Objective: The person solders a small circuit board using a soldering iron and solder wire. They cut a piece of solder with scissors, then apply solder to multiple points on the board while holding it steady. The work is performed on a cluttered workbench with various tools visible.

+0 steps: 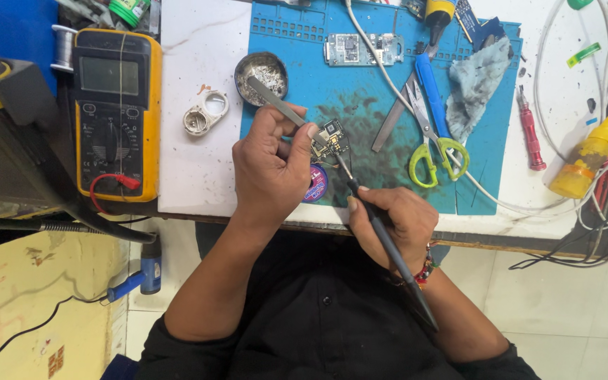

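Observation:
My left hand [270, 165] grips metal tweezers [276, 100] whose tips press on a small circuit board [333, 138] lying on the blue work mat [381, 105]. My right hand [392, 218] holds a black soldering iron [381, 232] like a pen, with its tip touching the lower edge of that small board. A round purple spool [316, 184] lies just below the board, partly hidden by my left hand. The iron's handle runs back over my right wrist.
A yellow multimeter [115, 112] lies at left, a white ring-shaped part [204, 114] beside it. On the mat are a small metal dish [262, 72], a second circuit board [362, 49], blue-handled scissors [431, 119] and a grey cloth [476, 84]. A red screwdriver [530, 134], a yellow bottle [585, 158] and cables lie right.

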